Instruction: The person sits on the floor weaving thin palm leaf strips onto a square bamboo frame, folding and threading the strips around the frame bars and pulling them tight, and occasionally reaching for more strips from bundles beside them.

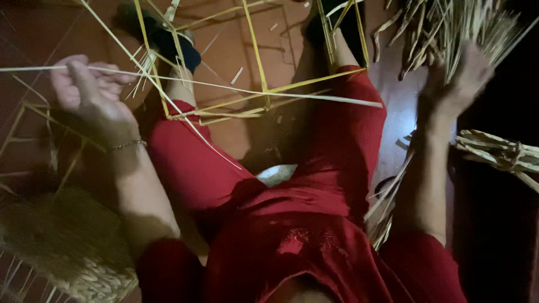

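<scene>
**Straw strands across the lap, one hand in the bundle**

On the reddish floor (236, 56), between legs clad in red trousers (314, 185), I see a loose frame of yellow straw strips (264, 92) crossing one another above the knees. My left hand (87, 87) is raised at the left side, fingers curled together into a fist around a long pale strand (224, 87) that runs rightward across the frame. A thin bracelet (129, 144) sits on that wrist. My right hand (457, 76) is up at the far right, pressed into a bundle of dry straw stalks (471, 25); it is blurred, and I cannot tell whether its fingers are spread or gripping. Just beside that forearm lies a tied bunch of straw (499, 151). Near the left elbow, at the lower left, sits a woven straw basket (67, 241). Dark socks (168, 39) cover the feet at the top.
</scene>
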